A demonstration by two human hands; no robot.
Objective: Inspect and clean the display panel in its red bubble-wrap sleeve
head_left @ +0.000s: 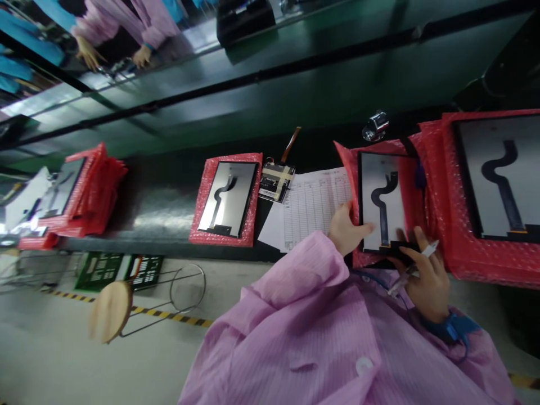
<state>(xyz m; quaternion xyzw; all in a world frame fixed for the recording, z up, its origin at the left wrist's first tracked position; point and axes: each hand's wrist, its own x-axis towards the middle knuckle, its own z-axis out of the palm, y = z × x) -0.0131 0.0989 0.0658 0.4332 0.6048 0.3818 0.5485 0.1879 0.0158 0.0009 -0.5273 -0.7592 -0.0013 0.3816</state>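
Left hand [348, 230] with thumb over black-edged screen [390, 209], rest of grip unclear, right hand [428, 278] clamped on pen [430, 249], screen against red bubble wrap [349, 163] just right of gridded paper [310, 211], 1 similar panel [230, 198] left of that paper

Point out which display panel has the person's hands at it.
The panel just right of the printed sheets: left hand at its left edge, right hand at its lower right corner. No hand is on the other three panels.
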